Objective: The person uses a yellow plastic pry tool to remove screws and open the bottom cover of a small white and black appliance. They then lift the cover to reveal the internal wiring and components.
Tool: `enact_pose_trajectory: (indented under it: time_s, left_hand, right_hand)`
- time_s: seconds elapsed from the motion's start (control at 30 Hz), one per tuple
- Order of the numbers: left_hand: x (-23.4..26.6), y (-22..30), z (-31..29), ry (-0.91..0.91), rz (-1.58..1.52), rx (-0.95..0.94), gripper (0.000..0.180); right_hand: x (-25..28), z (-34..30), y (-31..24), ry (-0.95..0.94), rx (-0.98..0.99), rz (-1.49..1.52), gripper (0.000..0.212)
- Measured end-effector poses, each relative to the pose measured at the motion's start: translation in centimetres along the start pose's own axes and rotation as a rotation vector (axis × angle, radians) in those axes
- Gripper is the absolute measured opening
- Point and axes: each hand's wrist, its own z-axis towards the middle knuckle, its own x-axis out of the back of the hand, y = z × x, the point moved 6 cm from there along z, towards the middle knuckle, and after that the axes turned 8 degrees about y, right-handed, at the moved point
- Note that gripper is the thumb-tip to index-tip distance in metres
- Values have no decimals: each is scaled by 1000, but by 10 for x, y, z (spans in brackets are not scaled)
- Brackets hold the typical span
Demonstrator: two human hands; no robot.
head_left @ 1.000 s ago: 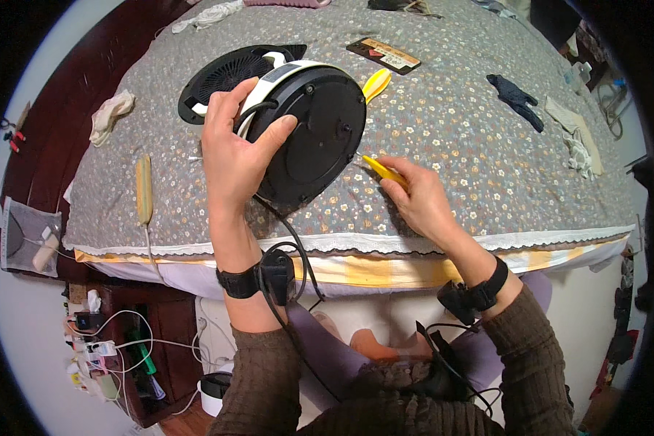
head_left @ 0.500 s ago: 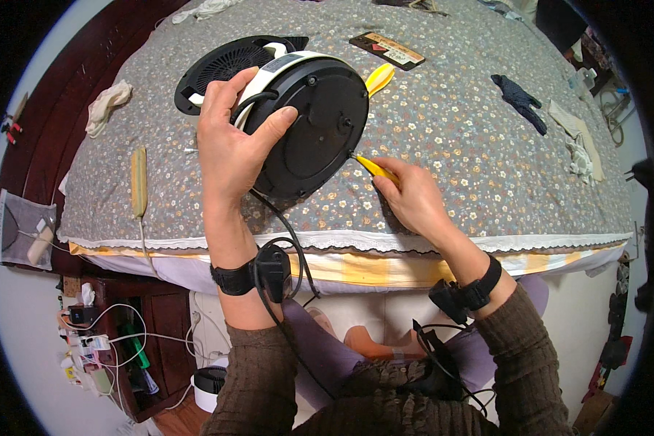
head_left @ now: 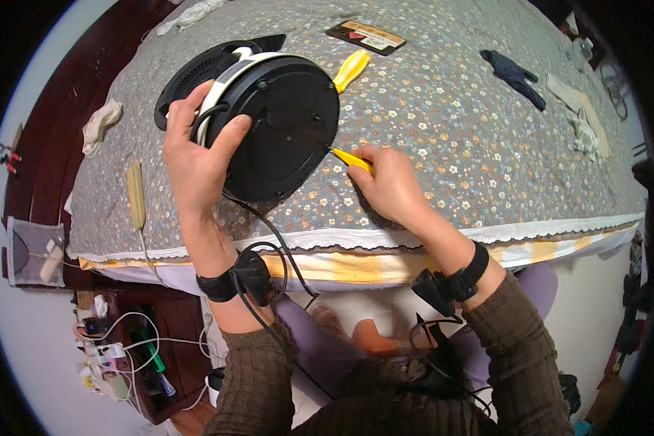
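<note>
My left hand (head_left: 200, 156) grips the rim of a small electric fan's round black base (head_left: 287, 138), thumb on the underside and fingers over the white edge. The base is tipped up with its underside towards me. Behind it, the fan's black grille (head_left: 196, 76) rests on the bed, partly hidden. My right hand (head_left: 389, 182) is closed around a slim yellow-handled screwdriver (head_left: 352, 160). Its thin dark tip meets the base's lower right rim; the exact contact is too small to make out. A yellow and white tool handle (head_left: 352, 70) lies just beyond the base.
A flowered bedspread (head_left: 429, 131) lies under everything. On it are a dark flat case (head_left: 365, 37), a dark blue glove (head_left: 514, 76), white cloths (head_left: 102, 127) and a yellowish stick-shaped thing (head_left: 136, 196) with a cord. The fan's black cord (head_left: 272, 229) hangs over the bed's near edge.
Both hands, the fan and the screwdriver sit further left in the picture, as does much of the bed, so the view has shifted. The screwdriver tip stays at the base's rim.
</note>
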Motion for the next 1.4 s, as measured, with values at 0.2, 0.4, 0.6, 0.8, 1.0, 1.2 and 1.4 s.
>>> enact_pose_trajectory:
  time_s: [0.2, 0.4, 0.6, 0.8, 1.0, 1.2, 1.4]
  left_hand:
    - [-3, 1, -2, -23, 35, 69, 54]
    - [-4, -4, -2, -24, 27, 92, 58]
    - [-1, -8, -2, -31, 10, 98, 59]
    - [-1, -7, -3, -29, 8, 92, 58]
    - [-1, -7, -1, -26, -19, 77, 59]
    - [-2, -9, -3, -5, -48, 91, 60]
    - [-1, -9, -2, 2, -43, 73, 59]
  right_hand:
    - [-6, 13, 15, -97, -85, 57, 27]
    - [-12, 0, 11, 6, 29, -13, 17]
    - [-15, 0, 9, 69, 196, -183, 17]
    - [-12, -3, 4, 71, 172, -138, 22]
    - [-9, 23, 14, -132, -187, 102, 31]
    - [-9, 16, 5, -111, -176, -8, 28]
    - [-9, 2, -21, 129, 274, -314, 14]
